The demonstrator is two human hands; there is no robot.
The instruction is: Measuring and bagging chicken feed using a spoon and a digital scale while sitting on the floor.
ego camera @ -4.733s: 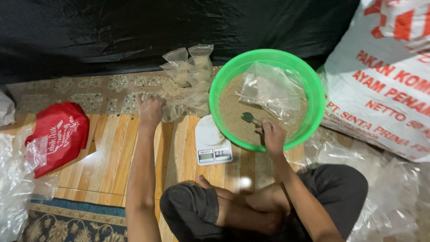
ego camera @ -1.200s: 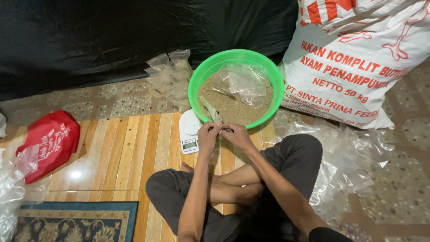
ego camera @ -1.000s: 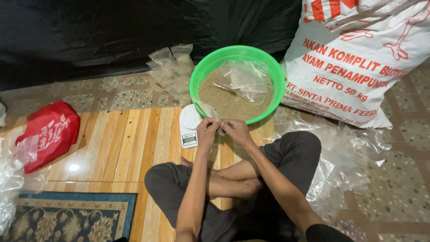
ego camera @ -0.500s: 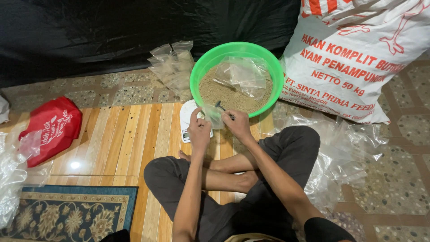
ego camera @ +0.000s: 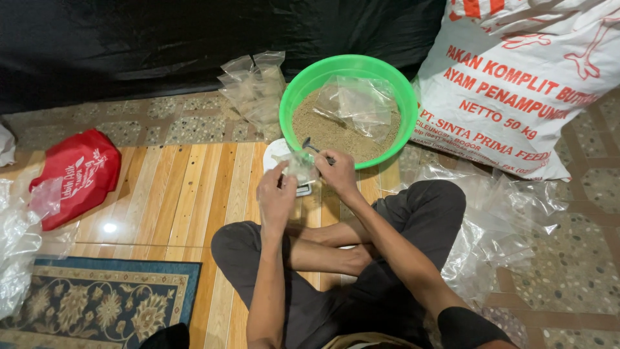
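Observation:
I sit cross-legged on the floor. My left hand (ego camera: 276, 196) and my right hand (ego camera: 337, 173) both grip a small clear plastic bag (ego camera: 298, 165), held over a small white scale (ego camera: 279, 155). Just beyond stands a green basin (ego camera: 292, 100) filled with tan grain, with a clear bag (ego camera: 357, 103) and a small scoop (ego camera: 315, 148) lying in it.
A big white printed feed sack (ego camera: 516, 84) leans at the right. A pile of clear bags (ego camera: 255, 87) lies left of the basin, crumpled plastic (ego camera: 510, 220) at my right knee. A red bag (ego camera: 74, 174), more plastic (ego camera: 16, 245) and a patterned rug (ego camera: 97, 300) are at the left.
Earlier my left hand reached to the bag pile and my right to the scoop in the basin. Now both hands have come together on a small bag over the scale.

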